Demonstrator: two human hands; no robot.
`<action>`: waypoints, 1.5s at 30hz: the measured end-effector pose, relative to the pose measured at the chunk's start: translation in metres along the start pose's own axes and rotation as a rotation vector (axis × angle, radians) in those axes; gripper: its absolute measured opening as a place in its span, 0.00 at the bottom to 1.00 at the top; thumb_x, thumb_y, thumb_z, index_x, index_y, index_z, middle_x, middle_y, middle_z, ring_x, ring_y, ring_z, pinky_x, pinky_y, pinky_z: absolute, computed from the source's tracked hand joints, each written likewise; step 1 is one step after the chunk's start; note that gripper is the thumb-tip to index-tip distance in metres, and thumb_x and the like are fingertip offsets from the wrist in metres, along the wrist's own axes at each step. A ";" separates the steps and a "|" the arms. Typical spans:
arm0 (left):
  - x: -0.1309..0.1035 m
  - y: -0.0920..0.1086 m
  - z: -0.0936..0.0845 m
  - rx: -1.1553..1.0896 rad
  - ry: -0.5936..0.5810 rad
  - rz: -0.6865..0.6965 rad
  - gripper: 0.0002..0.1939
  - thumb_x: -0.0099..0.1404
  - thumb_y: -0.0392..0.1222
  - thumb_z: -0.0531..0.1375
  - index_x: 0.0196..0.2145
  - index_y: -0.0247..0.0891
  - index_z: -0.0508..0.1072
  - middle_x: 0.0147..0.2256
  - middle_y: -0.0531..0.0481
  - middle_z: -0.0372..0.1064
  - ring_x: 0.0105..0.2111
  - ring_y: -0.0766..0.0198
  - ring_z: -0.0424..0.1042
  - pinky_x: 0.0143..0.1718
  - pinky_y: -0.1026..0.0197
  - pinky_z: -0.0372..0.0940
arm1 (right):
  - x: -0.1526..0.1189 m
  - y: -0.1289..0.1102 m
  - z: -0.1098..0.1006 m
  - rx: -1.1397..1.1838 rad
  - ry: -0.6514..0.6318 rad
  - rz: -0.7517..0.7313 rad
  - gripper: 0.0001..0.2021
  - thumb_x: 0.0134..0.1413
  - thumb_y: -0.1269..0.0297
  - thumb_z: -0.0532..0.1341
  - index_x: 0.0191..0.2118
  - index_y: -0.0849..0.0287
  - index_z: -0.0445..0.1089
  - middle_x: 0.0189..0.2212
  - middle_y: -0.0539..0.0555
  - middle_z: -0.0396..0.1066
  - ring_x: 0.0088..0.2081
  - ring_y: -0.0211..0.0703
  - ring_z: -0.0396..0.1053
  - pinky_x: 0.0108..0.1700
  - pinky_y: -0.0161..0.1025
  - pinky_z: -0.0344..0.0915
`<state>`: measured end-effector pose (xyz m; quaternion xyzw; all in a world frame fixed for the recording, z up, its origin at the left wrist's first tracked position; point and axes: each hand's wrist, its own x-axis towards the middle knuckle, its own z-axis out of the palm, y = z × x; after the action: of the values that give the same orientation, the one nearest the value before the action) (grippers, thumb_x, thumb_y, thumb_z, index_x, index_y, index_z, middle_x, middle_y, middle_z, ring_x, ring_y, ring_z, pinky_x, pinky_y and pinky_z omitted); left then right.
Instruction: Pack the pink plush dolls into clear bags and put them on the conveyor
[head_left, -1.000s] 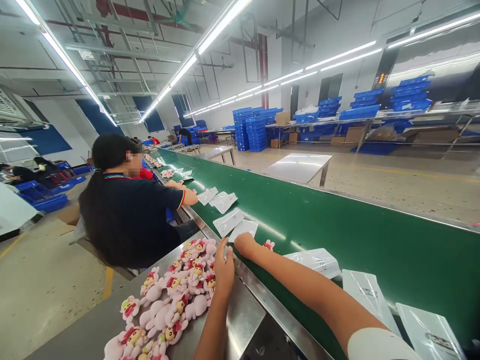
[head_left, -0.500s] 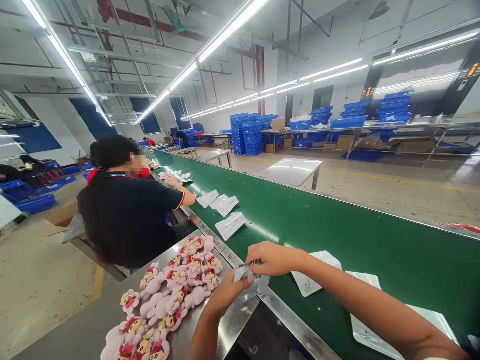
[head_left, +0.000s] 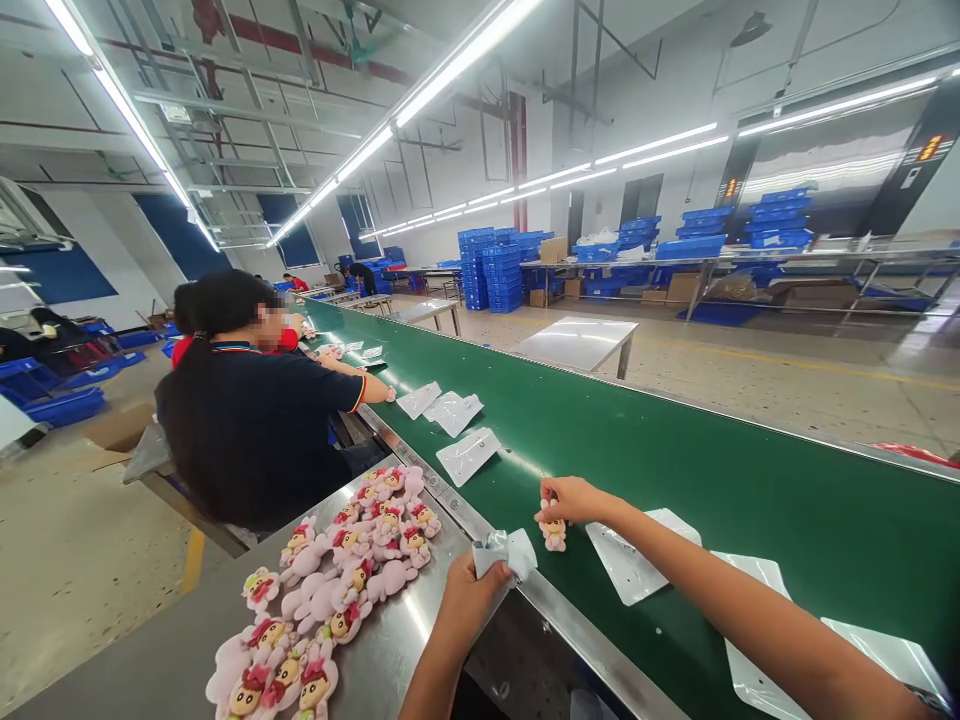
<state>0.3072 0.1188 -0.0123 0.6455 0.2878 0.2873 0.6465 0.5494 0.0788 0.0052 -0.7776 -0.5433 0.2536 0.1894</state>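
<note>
Pink figurine [head_left: 554, 536], one: held pinched by the right hand [head_left: 573, 499], right of and below frame centre, over the green belt [head_left: 712, 480]. Pale pouch [head_left: 519, 553], one: gripped by the left hand [head_left: 466, 600], lower centre. Similar figurines [head_left: 352, 572], many: heaped on the metal table [head_left: 150, 665], lower left.

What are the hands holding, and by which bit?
The right hand holds a pink doll by its top; the left hand holds a silvery bag by its near side.

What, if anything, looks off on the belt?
Nothing clearly spilled or damaged. The silvery-white pouches lie at uneven angles on the green belt, which looks untidy. A pale speck stands out against the green; too small to identify.
</note>
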 end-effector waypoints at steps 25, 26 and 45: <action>-0.007 0.005 0.048 -0.036 -0.333 0.062 0.18 0.50 0.42 0.66 0.38 0.33 0.71 0.30 0.53 0.67 0.31 0.65 0.63 0.33 0.66 0.57 | -0.110 -0.062 0.001 -0.100 0.438 -0.464 0.06 0.49 0.64 0.63 0.27 0.58 0.65 0.25 0.48 0.68 0.31 0.39 0.62 0.38 0.38 0.56; -0.007 0.006 0.048 -0.019 -0.337 0.059 0.21 0.49 0.41 0.66 0.41 0.34 0.71 0.32 0.53 0.68 0.33 0.64 0.64 0.35 0.65 0.57 | -0.112 -0.061 -0.003 -0.087 0.408 -0.435 0.06 0.48 0.64 0.63 0.26 0.58 0.65 0.25 0.48 0.67 0.31 0.39 0.62 0.37 0.37 0.56; -0.016 0.029 0.029 -0.071 -0.695 -0.123 0.19 0.51 0.45 0.65 0.40 0.34 0.71 0.31 0.52 0.65 0.30 0.65 0.60 0.32 0.66 0.54 | -0.134 -0.065 -0.051 -0.056 0.222 -0.581 0.09 0.55 0.61 0.58 0.27 0.59 0.66 0.30 0.50 0.67 0.35 0.38 0.63 0.38 0.36 0.59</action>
<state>0.3182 0.0879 0.0168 0.6631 0.0788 0.0211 0.7441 0.4940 -0.0266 0.1083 -0.6175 -0.7256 0.0874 0.2907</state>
